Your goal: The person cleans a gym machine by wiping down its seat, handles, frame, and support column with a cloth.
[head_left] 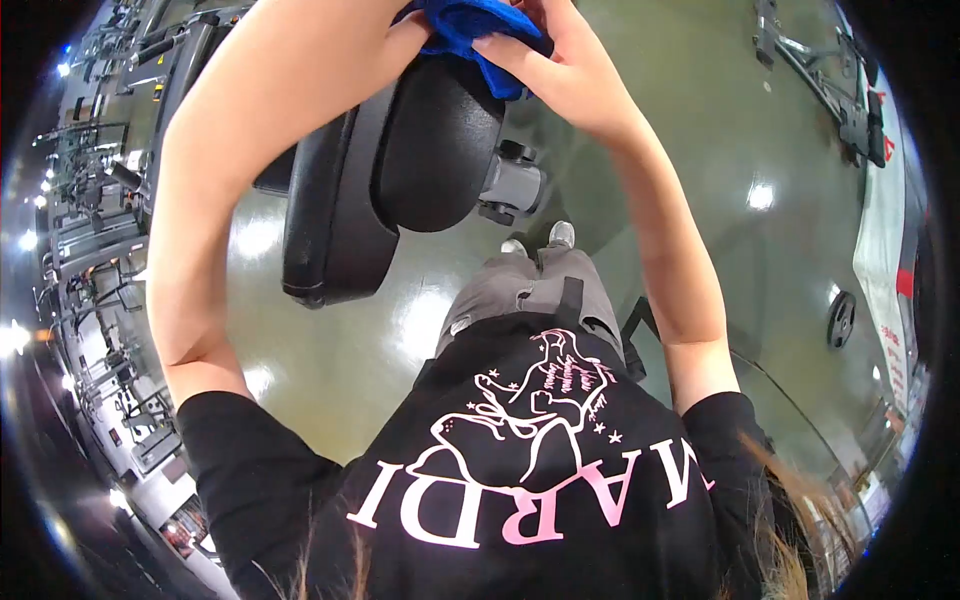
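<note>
A bunched blue cloth [468, 25] is at the top edge of the head view, partly cut off by the frame. My left hand [405, 38] grips it from the left, with several fingers out of sight. From the right, my right hand [548, 55] pinches the cloth with the thumb lying over it. One end of the cloth hangs down beside a black padded gym seat [440, 150]. Just below my hands is the rounded top of this pad; I cannot tell whether the cloth touches it.
A thicker black pad [320, 210] joins the seat on its left. A grey machine foot [517, 185] stands beside it on the shiny green floor [690, 130]. Gym machines [100, 210] line the left. A weight plate [841, 319] and a white banner [880, 250] are at right.
</note>
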`<state>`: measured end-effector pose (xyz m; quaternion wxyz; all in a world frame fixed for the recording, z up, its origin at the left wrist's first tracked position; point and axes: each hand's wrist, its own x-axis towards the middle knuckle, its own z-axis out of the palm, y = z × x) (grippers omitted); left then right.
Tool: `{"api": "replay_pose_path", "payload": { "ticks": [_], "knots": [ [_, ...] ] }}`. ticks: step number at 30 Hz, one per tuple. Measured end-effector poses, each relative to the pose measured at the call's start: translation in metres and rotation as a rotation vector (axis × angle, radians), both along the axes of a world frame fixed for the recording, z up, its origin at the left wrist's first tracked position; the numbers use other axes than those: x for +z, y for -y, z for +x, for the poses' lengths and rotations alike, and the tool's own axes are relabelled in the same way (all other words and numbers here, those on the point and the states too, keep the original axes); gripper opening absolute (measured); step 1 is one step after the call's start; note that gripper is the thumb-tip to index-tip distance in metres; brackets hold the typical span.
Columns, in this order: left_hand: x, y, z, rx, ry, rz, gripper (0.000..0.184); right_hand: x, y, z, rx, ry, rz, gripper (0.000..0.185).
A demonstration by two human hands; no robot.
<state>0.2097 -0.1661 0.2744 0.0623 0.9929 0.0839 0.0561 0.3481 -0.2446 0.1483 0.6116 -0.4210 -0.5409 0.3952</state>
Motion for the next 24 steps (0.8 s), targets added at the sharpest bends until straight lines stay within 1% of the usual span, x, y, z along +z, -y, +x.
{"api": "replay_pose_path", "payload": {
  "ticks": [3, 6, 7, 10, 11, 14, 15, 16, 17, 18, 20, 22, 24],
  "knots": [
    [0.015, 0.007, 0.005, 0.020, -0.062, -0.020, 0.021, -0.002, 0.000, -0.002, -0.015, -0.048, 0.040, 0.029],
    [0.013, 0.001, 0.003, 0.038, -0.108, -0.017, 0.020, -0.015, -0.010, 0.000, 0.001, -0.021, 0.060, 0.031],
    [0.012, 0.000, 0.004, 0.044, -0.108, 0.001, 0.020, -0.014, -0.011, -0.001, -0.007, -0.048, 0.049, 0.030],
    [0.009, -0.002, 0.006, 0.056, -0.116, 0.028, 0.019, -0.020, -0.017, 0.009, 0.050, -0.012, 0.065, 0.032],
    [0.008, -0.003, 0.007, 0.055, -0.123, 0.016, 0.019, -0.022, -0.020, 0.010, 0.036, -0.021, 0.096, 0.025],
    [0.005, -0.012, 0.016, 0.055, -0.133, -0.034, 0.025, -0.027, -0.027, 0.017, 0.045, -0.087, 0.151, 0.032],
    [0.005, -0.007, 0.019, 0.097, -0.139, -0.007, 0.030, -0.028, -0.028, 0.022, 0.141, -0.147, 0.076, 0.031],
    [0.004, -0.001, 0.019, 0.143, -0.151, 0.010, 0.035, -0.029, -0.031, 0.022, 0.092, -0.063, 0.115, 0.033],
    [0.004, -0.001, 0.017, 0.206, -0.240, 0.040, 0.036, -0.032, -0.033, 0.024, 0.095, 0.007, 0.201, 0.036],
    [0.003, 0.007, 0.019, 0.219, -0.183, 0.084, 0.034, -0.033, -0.041, 0.029, 0.098, 0.084, 0.310, 0.039],
    [0.006, 0.024, 0.029, 0.369, -0.267, 0.059, 0.031, -0.039, -0.043, 0.033, 0.114, 0.124, 0.394, 0.044],
    [0.005, 0.035, 0.042, 0.461, -0.278, 0.024, 0.029, -0.046, -0.046, 0.037, 0.196, 0.088, 0.413, 0.047],
    [-0.003, 0.041, 0.046, 0.538, -0.268, 0.075, 0.028, -0.049, -0.048, 0.038, 0.238, 0.064, 0.415, 0.048]
  ]
}}
